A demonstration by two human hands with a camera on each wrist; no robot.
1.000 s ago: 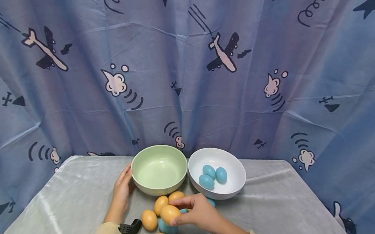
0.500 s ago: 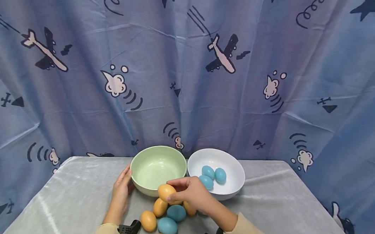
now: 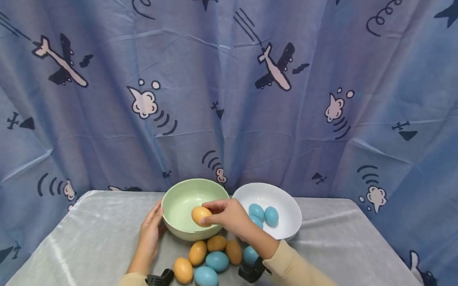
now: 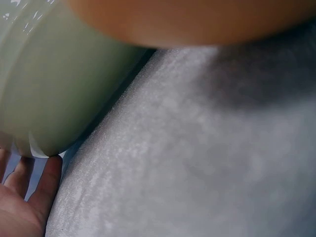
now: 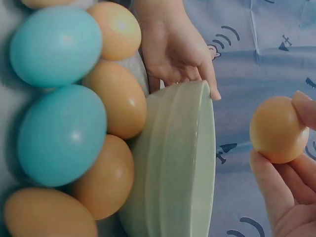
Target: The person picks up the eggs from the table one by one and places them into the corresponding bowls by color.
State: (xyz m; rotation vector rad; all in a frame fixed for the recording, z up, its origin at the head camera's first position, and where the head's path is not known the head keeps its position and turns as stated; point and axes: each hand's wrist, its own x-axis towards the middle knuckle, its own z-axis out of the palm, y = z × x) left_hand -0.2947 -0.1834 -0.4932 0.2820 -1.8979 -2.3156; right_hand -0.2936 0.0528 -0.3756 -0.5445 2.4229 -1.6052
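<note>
An orange egg [image 3: 201, 216] is pinched between the thumb and fingers of my right hand [image 3: 230, 216], over the front part of the green bowl [image 3: 193, 236]. In the right wrist view the held egg [image 5: 279, 129] is beyond the bowl's rim. My left hand [image 3: 151, 227] rests on the bowl's left side with extended fingers, and the left wrist view has its fingertips [image 4: 48, 175] at the outer wall. On the cloth in front of the bowl lie several orange eggs [image 3: 183, 270] and blue eggs [image 3: 206, 277], bunched together.
Right of the green bowl stands a white bowl [image 3: 291, 226] with three blue eggs [image 3: 271, 216] in it, partly behind my right hand. A grey cloth [image 3: 87, 254] covers the table. A patterned blue curtain [image 3: 226, 95] hangs behind.
My right hand has lifted the orange egg from the group on the cloth and carried it up and forward over the green bowl. The left hand has stayed at the bowl's side.
</note>
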